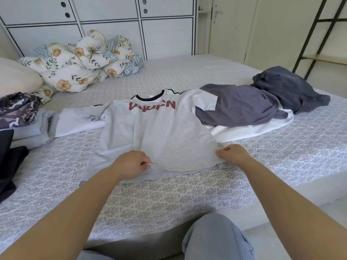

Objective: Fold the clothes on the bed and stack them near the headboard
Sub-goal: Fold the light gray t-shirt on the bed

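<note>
Patterned bedsheet (169, 199) covers the bed, on which a grey shirt (155, 132) is spread flat at the middle. Its hem is pinched by the left hand (131, 164) and right hand (232, 153). White panelled cabinets (105, 21) are seen behind, and a floral duvet (78, 61) is bunched beneath them.

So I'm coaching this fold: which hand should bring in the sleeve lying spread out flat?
Left, probably. The left hand pinches the grey shirt hem on the side of the outstretched sleeve; the right hand would cross over.
</note>
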